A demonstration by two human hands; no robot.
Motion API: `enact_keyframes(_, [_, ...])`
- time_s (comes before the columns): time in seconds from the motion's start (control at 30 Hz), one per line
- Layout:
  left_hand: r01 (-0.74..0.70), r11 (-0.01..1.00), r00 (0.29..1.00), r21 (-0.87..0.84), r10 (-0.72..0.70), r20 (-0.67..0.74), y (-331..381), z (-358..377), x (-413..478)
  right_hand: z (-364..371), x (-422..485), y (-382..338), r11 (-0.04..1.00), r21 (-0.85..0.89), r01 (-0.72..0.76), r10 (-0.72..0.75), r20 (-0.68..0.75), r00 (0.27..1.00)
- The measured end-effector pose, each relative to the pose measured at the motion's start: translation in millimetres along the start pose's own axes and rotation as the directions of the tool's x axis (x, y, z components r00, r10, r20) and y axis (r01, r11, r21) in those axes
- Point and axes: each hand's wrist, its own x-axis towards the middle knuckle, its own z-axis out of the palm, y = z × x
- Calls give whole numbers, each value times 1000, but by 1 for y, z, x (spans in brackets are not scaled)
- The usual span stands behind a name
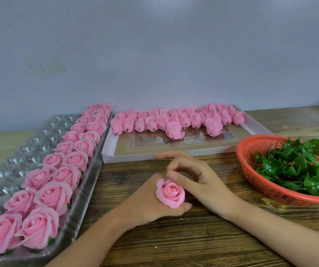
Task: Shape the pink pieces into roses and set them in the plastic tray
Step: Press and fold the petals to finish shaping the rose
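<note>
Left hand (147, 201) and right hand (199, 180) grip rose (171, 192) between tray (29, 143) and basket (240, 151).

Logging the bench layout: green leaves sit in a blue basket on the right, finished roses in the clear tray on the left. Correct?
The basket holding the green leaves is red, not blue; the head view shows it. It is on the right, and the finished roses are in the clear tray on the left.
</note>
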Motion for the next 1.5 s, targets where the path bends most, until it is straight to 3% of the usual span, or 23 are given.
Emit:
enact_keyframes(0.37, [-5,1000,1000,-21,6,7,2,0,0,1,2,4,987,116,-111,119,-71,990])
enact_keyframes(0.53, [-1,998,1000,-70,2,5,2,-2,-1,-1,0,3,981,177,-78,102,-135,986])
enact_keyframes(0.7, [-6,998,1000,-60,7,26,5,-1,-1,3,1,5,984,94,-150,154,-33,988])
enact_keyframes(0.93, [-4,992,1000,-124,2,-15,4,-3,-2,2,-1,7,984,100,-148,160,-116,980])
enact_keyframes(1.13, [17,996,991,-93,-29,-133,5,1,0,12,-7,6,986,-160,-54,59,22,998])
enact_keyframes(1.23, [34,992,993,-122,-47,-110,8,-1,-1,12,-6,7,976,-210,-52,58,23,998])
enact_keyframes(1.5, [79,964,985,-252,-115,-128,9,-3,-3,10,-6,10,989,-114,-92,81,-98,992])
